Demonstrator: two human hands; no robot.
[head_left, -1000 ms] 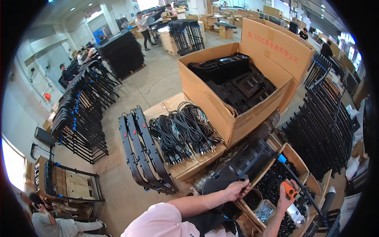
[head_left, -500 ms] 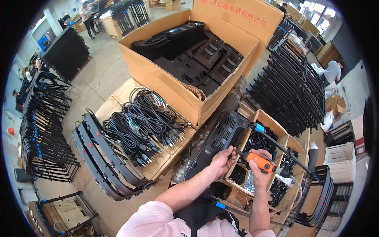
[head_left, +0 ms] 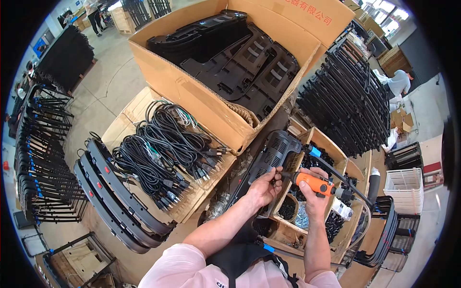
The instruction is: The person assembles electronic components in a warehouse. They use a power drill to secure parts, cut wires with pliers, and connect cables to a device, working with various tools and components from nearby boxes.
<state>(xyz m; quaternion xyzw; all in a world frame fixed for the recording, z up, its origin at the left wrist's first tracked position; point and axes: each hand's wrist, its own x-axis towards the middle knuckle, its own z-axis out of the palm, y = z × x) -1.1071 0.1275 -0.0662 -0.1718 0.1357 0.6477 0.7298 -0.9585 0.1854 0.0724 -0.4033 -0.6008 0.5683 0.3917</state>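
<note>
An orange power screwdriver [head_left: 313,183] lies in my right hand [head_left: 315,198], its fingers wrapped round the body and its black nose pointing left. My left hand [head_left: 261,190] is closed at that nose, the fingertips pinched by the bit; whatever they hold is too small to make out. Just beyond my left hand is a long black plastic housing [head_left: 274,150] with vent slots, partly covered by the hand. Under the screwdriver sits a wooden compartment box [head_left: 342,165] with small black parts, black screws [head_left: 287,210] and silver screws [head_left: 302,217].
A large cardboard box [head_left: 192,96] of black plastic panels stands ahead. Bundled black power cords [head_left: 161,146] lie on cardboard to the left, beside curved grey-black bars [head_left: 117,192]. A black frame tube [head_left: 338,177] crosses the compartment box. Stacked black frames [head_left: 348,101] stand at right.
The view has shifted slightly. Both hands and the screwdriver have moved a little up and left, and the screwdriver lies more level. My left fingertips remain by its nose.
</note>
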